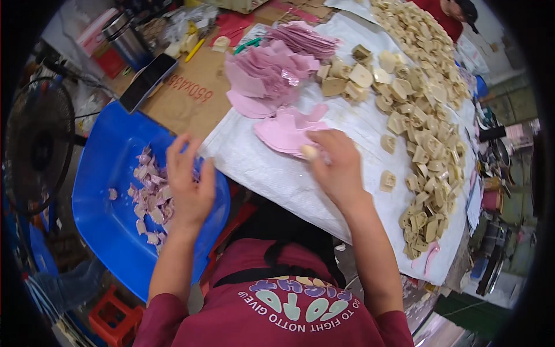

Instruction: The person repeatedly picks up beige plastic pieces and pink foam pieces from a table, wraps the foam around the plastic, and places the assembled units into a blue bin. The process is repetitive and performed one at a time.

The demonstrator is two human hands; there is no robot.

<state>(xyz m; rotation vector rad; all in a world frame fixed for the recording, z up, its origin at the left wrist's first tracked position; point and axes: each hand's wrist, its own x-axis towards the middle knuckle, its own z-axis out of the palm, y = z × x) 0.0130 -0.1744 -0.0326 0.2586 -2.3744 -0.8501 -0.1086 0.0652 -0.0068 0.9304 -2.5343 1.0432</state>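
Observation:
My left hand (pixel 191 185) hangs over the blue basin (pixel 95 214), its fingers spread and nothing visible between them. In the basin lies a loose heap of small pieces (pixel 151 199), pale and partly covered in pink. My right hand (pixel 337 168) is at the right edge of a pink sheet piece (pixel 286 132), with bent fingers and thumb closed on that edge. Something small and cream-coloured (pixel 309 152) shows at the thumb tip; whether it is a cover or a held piece, I cannot tell. Behind stand stacks of thin pink pieces (pixel 263 72).
Beige moulded blocks (pixel 425 133) cover the right side of the white sheet (pixel 277 185). A phone (pixel 149 81), a steel flask (pixel 126 39) and a yellow pen (pixel 195 50) are at the far left. A fan (pixel 40 144) stands left of the basin. Another person (pixel 442 17) is at the far right.

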